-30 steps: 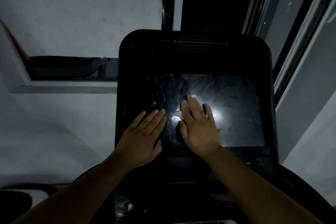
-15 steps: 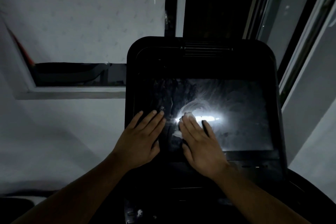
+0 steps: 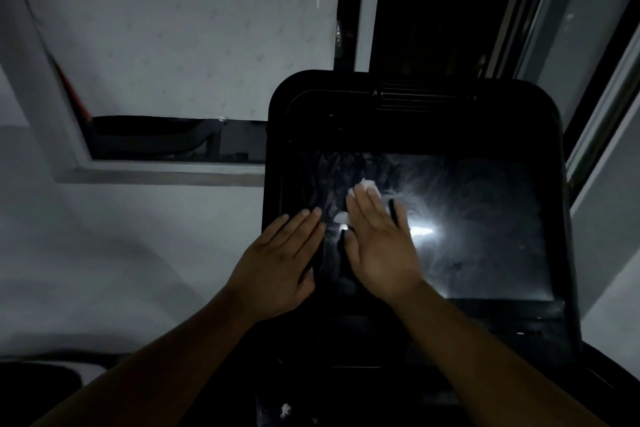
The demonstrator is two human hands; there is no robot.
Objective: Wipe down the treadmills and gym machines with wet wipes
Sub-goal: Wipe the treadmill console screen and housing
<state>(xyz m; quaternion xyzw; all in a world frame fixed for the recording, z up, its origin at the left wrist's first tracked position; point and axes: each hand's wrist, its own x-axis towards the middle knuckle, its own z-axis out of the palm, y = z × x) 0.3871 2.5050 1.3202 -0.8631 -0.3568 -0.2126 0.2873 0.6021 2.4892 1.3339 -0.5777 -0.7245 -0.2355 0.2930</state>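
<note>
I see right hand (image 3: 381,250) slid further up screen (image 3: 485,225) since half-second ago; left hand (image 3: 277,267) unmoved. Left hand flat, fingers straight, resting on screen's left border. Right hand flat too, pressing white wet wipe (image 3: 367,185) on glass; wipe peeks past fingertips. Beyond: console vent (image 3: 426,94), window sill (image 3: 166,172).

Bare screen (image 3: 485,236) open rightward, raised console rim (image 3: 433,94) bounding it, left hand (image 3: 280,267) probably blocking leftward
</note>
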